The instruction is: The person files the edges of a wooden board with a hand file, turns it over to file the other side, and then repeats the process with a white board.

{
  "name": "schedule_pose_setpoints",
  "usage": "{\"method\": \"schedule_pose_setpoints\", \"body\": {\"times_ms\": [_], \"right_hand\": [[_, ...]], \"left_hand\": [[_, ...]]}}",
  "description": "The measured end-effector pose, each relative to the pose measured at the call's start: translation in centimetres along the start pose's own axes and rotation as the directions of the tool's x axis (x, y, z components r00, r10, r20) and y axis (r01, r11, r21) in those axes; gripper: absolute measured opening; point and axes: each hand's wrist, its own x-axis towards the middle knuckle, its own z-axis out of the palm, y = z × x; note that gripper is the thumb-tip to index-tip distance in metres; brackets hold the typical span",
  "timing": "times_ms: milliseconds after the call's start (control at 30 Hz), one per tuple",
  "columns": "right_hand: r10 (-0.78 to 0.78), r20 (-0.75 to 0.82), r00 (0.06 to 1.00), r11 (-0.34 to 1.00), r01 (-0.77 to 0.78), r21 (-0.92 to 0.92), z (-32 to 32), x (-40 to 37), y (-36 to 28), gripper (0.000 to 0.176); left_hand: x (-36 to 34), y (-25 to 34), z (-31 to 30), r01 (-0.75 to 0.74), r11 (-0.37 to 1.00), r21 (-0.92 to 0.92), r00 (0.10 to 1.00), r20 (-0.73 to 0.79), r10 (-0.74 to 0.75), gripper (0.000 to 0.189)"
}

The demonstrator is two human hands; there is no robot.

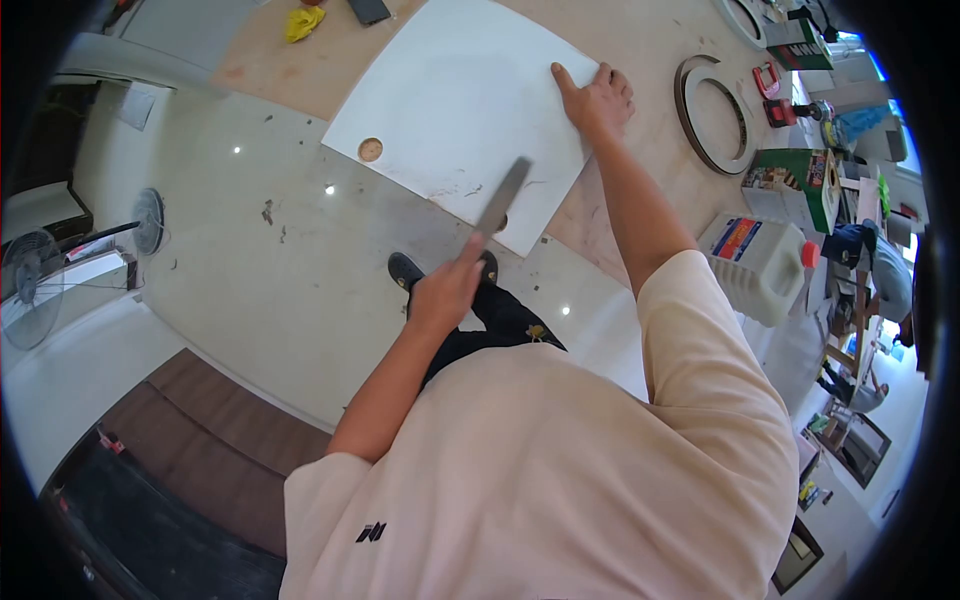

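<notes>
Pale shirt (540, 470) nearest. Left hand (447, 295) grips flat file (505, 193) at near side of white panel (450, 90); right hand (600, 100), spread far right, probably braces it.

Dull grey metal marks the flat file (505, 195), while the panel (450, 95) shows a smooth white face, its round recess (370, 150) a raw, wood-like brown. The worktop (650, 40) looks matt and wood-toned. The polished floor (215, 225) throws back glossy points of light; the jug (765, 275) is cloudy plastic, the shirt (540, 450) soft, matt cloth.
</notes>
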Motion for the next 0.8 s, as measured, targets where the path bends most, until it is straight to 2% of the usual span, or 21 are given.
{"method": "schedule_pose_setpoints", "body": {"times_ms": [67,100,167,267,367,467,567,667,800], "right_hand": [[-0.028,-0.022,0.999,1.000,0.028,0.003,-0.2,0.3,0.3,0.103],[-0.028,-0.042,0.999,1.000,0.028,-0.014,-0.2,0.3,0.6,0.102],[-0.034,-0.073,0.997,0.999,0.031,-0.040,0.5,0.6,0.4,0.101],[-0.042,-0.037,0.998,0.999,0.041,-0.027,-0.1,0.3,0.2,0.101],[-0.030,-0.035,0.999,0.999,0.029,-0.027,0.0,0.3,-0.1,0.101],[-0.032,-0.026,0.999,0.996,0.030,-0.080,0.2,0.6,0.1,0.101],[-0.041,-0.069,0.997,0.997,0.036,-0.069,0.5,0.5,0.2,0.101],[-0.047,-0.033,0.998,0.998,0.045,-0.037,-0.5,-0.2,-0.4,0.100],[-0.032,-0.018,0.999,0.998,0.030,-0.060,0.1,0.4,-0.3,0.100]], "left_hand": [[3.2,1.8,-0.1,-0.020,1.000,0.019,0.999,0.039,0.020,0.053],[2.6,1.5,-0.4,-0.011,1.000,0.021,1.000,0.021,0.011,0.054],[-0.3,-0.5,-1.3,0.018,0.999,0.032,1.000,-0.016,-0.017,0.055],[-5.2,-4.2,-3.1,0.123,0.992,-0.021,0.992,-0.024,-0.124,0.055],[-1.2,-3.3,-0.4,-0.058,0.998,-0.011,0.993,-0.105,0.056,0.057],[3.8,-0.1,-1.0,-0.121,0.992,0.028,0.991,-0.046,0.123,0.058],[0.5,-1.8,-2.6,-0.074,0.997,0.033,0.993,-0.085,0.077,0.059],[-4.7,-5.2,-3.9,0.049,0.999,0.002,0.995,-0.090,-0.049,0.057],[0.8,-3.4,-1.7,-0.042,0.999,-0.003,0.996,-0.073,0.042,0.058]]}}
